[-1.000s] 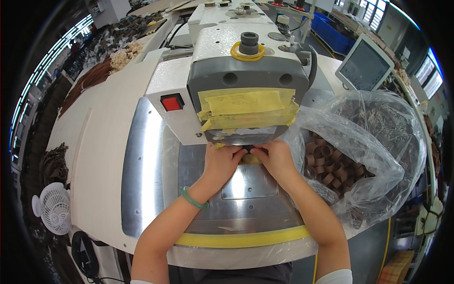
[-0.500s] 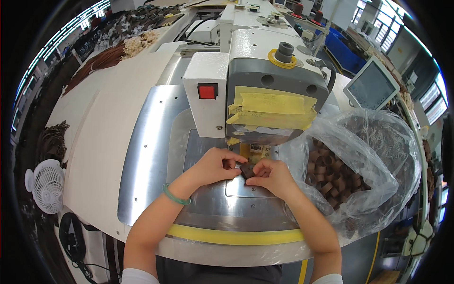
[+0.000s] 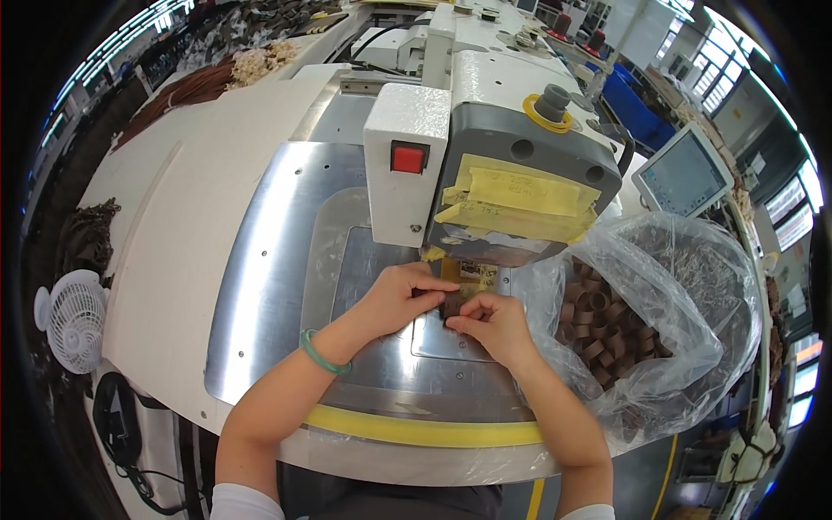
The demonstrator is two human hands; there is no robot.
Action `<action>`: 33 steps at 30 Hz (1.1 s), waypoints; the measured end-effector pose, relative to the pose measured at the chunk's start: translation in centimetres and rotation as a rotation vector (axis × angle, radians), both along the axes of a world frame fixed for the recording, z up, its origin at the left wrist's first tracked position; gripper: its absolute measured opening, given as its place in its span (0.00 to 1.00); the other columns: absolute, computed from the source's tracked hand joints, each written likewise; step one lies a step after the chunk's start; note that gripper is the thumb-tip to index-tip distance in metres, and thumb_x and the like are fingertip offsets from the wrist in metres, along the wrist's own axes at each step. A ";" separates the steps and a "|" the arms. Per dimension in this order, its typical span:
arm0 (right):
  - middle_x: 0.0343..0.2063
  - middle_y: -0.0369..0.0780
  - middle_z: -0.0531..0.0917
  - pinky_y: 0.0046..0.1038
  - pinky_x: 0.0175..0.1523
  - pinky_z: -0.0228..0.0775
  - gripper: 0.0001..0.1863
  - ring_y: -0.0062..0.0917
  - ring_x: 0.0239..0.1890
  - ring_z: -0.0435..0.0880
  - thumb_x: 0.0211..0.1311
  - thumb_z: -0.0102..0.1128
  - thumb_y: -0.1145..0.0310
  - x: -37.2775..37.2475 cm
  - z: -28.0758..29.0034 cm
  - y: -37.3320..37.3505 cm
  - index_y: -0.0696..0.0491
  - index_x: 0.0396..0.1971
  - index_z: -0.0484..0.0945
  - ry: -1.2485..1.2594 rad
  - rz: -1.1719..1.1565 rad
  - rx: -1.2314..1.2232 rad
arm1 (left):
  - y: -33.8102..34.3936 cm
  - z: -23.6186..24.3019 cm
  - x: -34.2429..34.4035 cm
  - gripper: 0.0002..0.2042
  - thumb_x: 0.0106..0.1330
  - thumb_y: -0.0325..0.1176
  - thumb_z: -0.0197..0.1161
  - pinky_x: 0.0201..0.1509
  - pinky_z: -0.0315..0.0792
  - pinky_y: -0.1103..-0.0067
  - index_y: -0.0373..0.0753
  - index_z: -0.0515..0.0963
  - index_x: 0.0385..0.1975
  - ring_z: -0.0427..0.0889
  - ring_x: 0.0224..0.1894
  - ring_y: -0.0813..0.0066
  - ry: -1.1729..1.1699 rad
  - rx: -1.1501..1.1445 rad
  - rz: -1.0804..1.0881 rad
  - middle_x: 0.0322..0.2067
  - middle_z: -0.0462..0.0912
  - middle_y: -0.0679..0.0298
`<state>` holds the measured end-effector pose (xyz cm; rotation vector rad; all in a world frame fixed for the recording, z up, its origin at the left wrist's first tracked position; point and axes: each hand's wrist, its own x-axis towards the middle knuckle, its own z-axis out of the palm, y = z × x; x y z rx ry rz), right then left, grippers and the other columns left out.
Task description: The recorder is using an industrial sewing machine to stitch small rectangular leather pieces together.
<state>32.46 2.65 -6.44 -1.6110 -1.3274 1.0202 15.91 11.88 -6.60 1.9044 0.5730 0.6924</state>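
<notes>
A small dark brown piece is pinched between my two hands on the steel plate, just in front of the yellowish plate beneath the machine head. My left hand, with a green bangle on the wrist, has its fingertips on the piece from the left. My right hand grips it from the right with thumb and forefinger.
A clear plastic bag of brown loops lies at the right, below a tilted screen. A white fan stands at the left edge. Fabric heaps lie at the back left; blue bins stand beyond the machine.
My hands have drawn back from under the machine head with the piece, then shifted slightly forward again. The view has turned, so the machine sits further right.
</notes>
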 end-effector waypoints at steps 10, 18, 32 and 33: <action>0.15 0.37 0.78 0.17 0.24 0.66 0.09 0.15 0.18 0.74 0.40 0.69 0.72 0.2 -0.2 0.0 0.59 0.20 0.77 0.023 -0.017 -0.018 | -0.1 -0.3 0.2 0.13 0.52 0.23 0.58 0.27 0.64 0.82 0.42 0.79 0.37 0.70 0.22 0.74 0.022 0.038 0.026 0.19 0.69 0.62; 0.15 0.37 0.78 0.18 0.25 0.66 0.10 0.16 0.17 0.74 0.40 0.69 0.70 0.3 -0.2 0.0 0.59 0.21 0.77 -0.010 -0.025 0.000 | -0.1 0.0 0.2 0.13 0.52 0.24 0.58 0.28 0.65 0.81 0.42 0.79 0.38 0.71 0.23 0.72 0.044 0.044 0.027 0.21 0.71 0.61; 0.27 0.37 0.75 0.17 0.29 0.70 0.18 0.17 0.23 0.76 0.44 0.63 0.78 -0.7 0.4 -0.2 0.60 0.37 0.68 0.101 -0.096 0.208 | -0.4 0.2 0.1 0.08 0.52 0.28 0.60 0.24 0.67 0.79 0.33 0.78 0.30 0.75 0.20 0.68 0.038 0.096 0.102 0.21 0.76 0.56; 0.27 0.37 0.75 0.17 0.29 0.70 0.18 0.17 0.23 0.76 0.44 0.63 0.78 -0.6 0.6 -0.2 0.60 0.37 0.68 0.103 -0.096 0.208 | -0.3 0.2 0.1 0.08 0.52 0.28 0.60 0.24 0.67 0.79 0.33 0.78 0.30 0.75 0.20 0.68 0.040 0.096 0.102 0.21 0.76 0.56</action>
